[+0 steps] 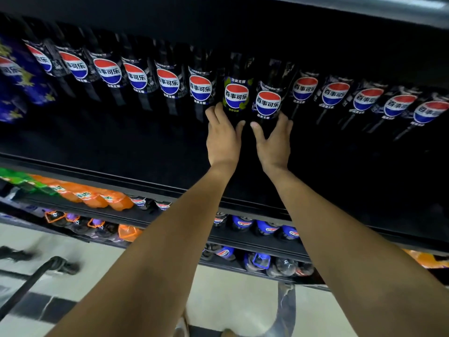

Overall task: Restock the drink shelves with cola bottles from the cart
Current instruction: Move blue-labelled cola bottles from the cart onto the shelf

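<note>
The left hand (222, 138) grips a lime-labelled cola bottle (236, 98) and the right hand (274, 141) grips a black-labelled cola bottle (268, 104), side by side mid-row on the upper shelf (97, 170), where a hard or uneven push could probably topple the neighbouring bottles (200, 91).

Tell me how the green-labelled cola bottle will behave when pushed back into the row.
The green-labelled bottle looks full and dark, so probably heavy and stiff. It is tall and narrow, gripped low by the left hand, so it may tip. Smooth plastic could slip.
</note>
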A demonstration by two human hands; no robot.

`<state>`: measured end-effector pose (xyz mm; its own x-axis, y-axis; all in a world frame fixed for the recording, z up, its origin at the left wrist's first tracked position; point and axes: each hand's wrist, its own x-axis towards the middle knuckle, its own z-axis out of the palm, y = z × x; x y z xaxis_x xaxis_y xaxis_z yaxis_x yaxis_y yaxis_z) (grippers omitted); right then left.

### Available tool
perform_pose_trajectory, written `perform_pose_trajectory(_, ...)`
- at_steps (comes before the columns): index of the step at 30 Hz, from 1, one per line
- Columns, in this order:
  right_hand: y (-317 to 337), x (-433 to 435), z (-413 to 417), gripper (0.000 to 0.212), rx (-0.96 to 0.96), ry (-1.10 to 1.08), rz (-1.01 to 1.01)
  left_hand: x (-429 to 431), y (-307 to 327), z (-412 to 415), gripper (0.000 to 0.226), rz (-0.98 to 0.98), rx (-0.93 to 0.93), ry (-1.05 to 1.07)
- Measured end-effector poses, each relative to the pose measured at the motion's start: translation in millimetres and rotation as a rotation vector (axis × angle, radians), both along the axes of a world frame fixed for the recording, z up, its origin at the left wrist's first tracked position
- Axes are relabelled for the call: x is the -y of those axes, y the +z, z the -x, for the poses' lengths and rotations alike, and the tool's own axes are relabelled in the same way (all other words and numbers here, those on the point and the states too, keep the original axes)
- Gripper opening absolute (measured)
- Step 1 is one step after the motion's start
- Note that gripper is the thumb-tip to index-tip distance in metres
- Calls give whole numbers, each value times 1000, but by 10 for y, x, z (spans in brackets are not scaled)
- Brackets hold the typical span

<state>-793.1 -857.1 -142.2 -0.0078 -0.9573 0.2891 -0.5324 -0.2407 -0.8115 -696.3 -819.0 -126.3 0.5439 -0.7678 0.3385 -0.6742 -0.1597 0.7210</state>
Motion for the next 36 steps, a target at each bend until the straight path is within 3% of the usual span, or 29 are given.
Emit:
perform_pose_trajectory(16, 19, -17, -13, 56, -34, -9, 58, 1, -39, -3, 47, 53, 6, 17)
perform_pose_trajectory(29, 66, -58, 17, 67, 19, 1, -45, -8, -38, -5, 46, 55, 6, 34)
perform_pose_trajectory(33, 190, -183, 128, 78, -131, 125, -160, -156, 26, -8, 48, -54, 23, 21)
perform_pose_trajectory(36, 340, -393, 271, 65, -462, 169, -94, -433, 81, -13, 49, -301, 244, -13)
